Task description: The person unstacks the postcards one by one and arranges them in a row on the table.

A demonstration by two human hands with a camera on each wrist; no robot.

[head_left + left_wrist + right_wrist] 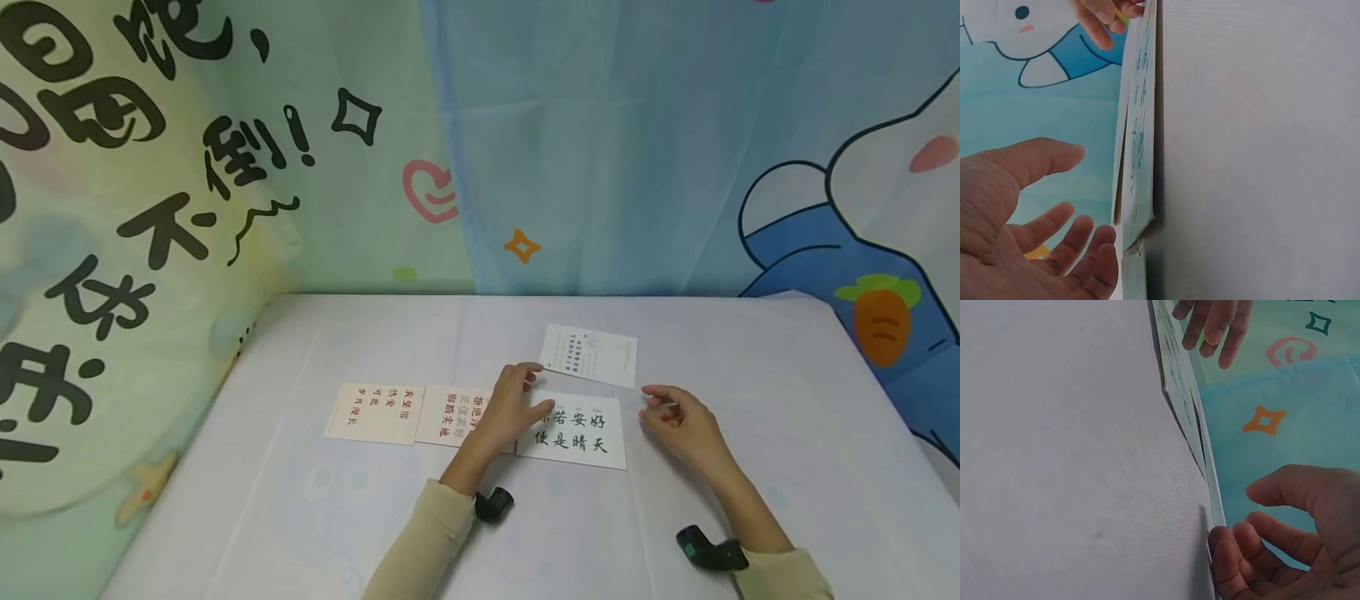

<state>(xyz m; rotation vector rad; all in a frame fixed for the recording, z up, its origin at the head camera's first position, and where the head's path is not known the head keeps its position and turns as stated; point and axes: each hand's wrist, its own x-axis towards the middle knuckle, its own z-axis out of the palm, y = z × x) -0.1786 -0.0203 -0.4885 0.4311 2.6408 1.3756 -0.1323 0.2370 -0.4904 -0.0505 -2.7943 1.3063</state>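
Observation:
Three cards with Chinese characters lie side by side in a row on the white table: a left card (375,414) and a middle card (450,414) with reddish writing, and a right card (573,429) with larger dark writing. Behind them lies a smaller-print card (592,354), slightly turned. My left hand (510,408) is over the join of the middle and right cards, hiding part of both; its fingers are spread and loosely bent in the left wrist view, holding nothing. To the right of the cards, my right hand (686,425) has loosely curled fingers and holds nothing.
A white cloth covers the table (285,517). Behind it hangs a printed curtain (600,150) with a cartoon figure and a carrot at right; more printed fabric (187,317) with large black characters runs along the left. Each wrist wears a black camera (495,505).

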